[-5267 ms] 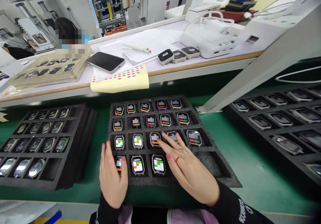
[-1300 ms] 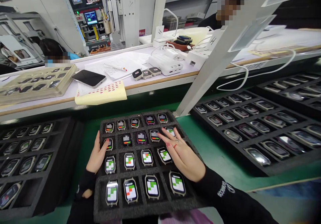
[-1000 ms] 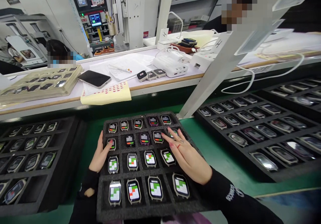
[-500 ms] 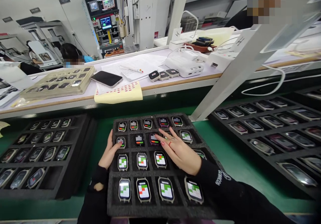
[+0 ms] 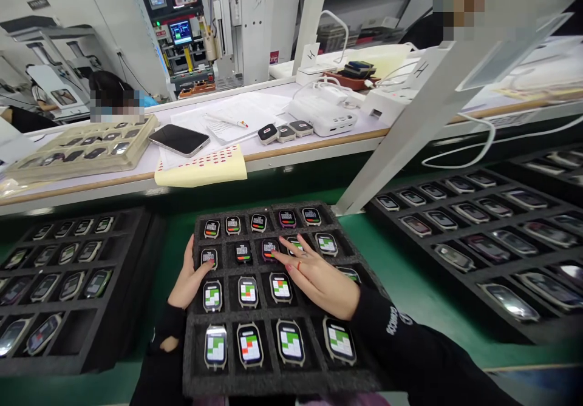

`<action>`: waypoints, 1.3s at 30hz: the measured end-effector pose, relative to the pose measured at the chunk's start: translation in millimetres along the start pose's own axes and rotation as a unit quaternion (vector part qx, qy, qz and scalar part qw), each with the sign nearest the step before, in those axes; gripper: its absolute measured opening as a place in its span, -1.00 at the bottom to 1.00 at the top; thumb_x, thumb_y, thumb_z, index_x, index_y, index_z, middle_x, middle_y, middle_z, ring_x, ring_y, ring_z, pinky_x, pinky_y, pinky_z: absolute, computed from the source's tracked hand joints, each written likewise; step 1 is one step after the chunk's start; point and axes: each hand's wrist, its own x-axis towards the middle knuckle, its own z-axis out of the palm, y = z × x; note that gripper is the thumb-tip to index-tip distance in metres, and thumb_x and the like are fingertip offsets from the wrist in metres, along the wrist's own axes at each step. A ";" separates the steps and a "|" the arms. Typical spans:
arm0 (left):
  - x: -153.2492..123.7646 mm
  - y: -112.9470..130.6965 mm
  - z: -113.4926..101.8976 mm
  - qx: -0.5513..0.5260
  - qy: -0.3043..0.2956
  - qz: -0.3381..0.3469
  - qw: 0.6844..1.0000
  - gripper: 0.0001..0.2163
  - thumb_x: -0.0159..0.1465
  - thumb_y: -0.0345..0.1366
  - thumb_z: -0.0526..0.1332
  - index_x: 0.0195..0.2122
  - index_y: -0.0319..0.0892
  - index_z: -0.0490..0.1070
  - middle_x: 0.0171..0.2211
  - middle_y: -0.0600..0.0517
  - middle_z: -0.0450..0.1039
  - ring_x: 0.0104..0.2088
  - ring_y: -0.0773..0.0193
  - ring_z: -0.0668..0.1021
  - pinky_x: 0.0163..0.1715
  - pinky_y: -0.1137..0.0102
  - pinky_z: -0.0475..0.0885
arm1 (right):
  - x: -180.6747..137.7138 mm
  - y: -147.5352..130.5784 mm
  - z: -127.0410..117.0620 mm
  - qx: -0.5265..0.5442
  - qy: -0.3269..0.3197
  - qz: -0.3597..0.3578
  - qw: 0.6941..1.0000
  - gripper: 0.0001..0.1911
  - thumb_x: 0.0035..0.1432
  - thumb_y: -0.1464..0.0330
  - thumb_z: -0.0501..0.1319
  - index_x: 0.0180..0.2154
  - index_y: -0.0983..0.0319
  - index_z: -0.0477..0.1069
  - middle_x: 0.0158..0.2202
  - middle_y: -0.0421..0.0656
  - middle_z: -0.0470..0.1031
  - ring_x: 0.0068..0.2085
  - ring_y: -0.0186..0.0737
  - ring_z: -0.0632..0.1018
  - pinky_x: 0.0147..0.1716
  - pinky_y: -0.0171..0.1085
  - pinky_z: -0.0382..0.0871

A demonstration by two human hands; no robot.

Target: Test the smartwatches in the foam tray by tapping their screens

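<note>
A dark grey foam tray (image 5: pixel 273 385) lies in front of me, its compartments holding several smartwatches with lit screens. Along its left edge, my left hand (image 5: pixel 186 281) grips the tray, fingers on the outer side and the thumb on a light-framed watch (image 5: pixel 207 255) in the second row. My right hand (image 5: pixel 324 280) reaches over the tray with fingers spread, holding nothing. One of its fingertips is at the screen of a purple-framed watch (image 5: pixel 268 249). Top-row watches show dark screens with rows of icons; a lower watch (image 5: pixel 290 340) shows green and white blocks. The right hand partly covers other watches.
More foam trays of watches stand left (image 5: pixel 102 327) and right (image 5: pixel 455 294). A slanted white post (image 5: pixel 387 145) rises behind the tray. On the shelf are a phone (image 5: pixel 180 139), a white hub box (image 5: pixel 324 119), small square devices (image 5: pixel 286 132) and a plastic tray (image 5: pixel 136 162). People sit beyond.
The view has turned slightly, so the surroundings sit further left. Both hands keep nearly the same pose on the tray, with the right fingers still over the purple-framed watch.
</note>
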 end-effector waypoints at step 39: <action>6.1 17.7 5.0 0.408 0.044 0.195 0.891 -0.57 0.42 -0.06 -0.08 0.26 -0.01 0.21 0.37 -0.10 -0.15 0.38 0.02 -0.15 0.30 -0.04 -0.02 | 30.9 -17.4 11.7 -0.002 0.009 -0.052 0.999 -0.52 0.44 0.42 -0.19 0.24 0.42 0.24 0.17 0.04 0.36 0.31 0.03 0.15 0.30 0.22 -0.06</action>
